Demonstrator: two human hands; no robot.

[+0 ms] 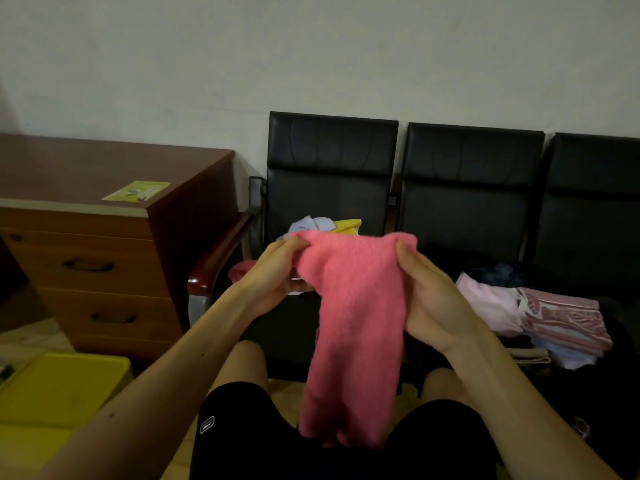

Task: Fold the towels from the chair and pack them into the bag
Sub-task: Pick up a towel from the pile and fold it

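Left hand (277,268) and right hand (427,296) each pinch a top corner of the fluffy pink towel (353,327), grip clamped; towel hangs before the black padded chair (330,174).

heap (323,224) largely hidden, perhaps towels

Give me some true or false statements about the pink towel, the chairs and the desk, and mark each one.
1. The left hand and the right hand both grip the pink towel near its top edge. True.
2. A yellow sticker lies on top of the desk. True.
3. The pink towel is spread flat on the desk. False: it hangs down from the hands.
4. The chairs against the wall are black. True.
5. The desk's drawers are pulled open. False: the drawers are closed.
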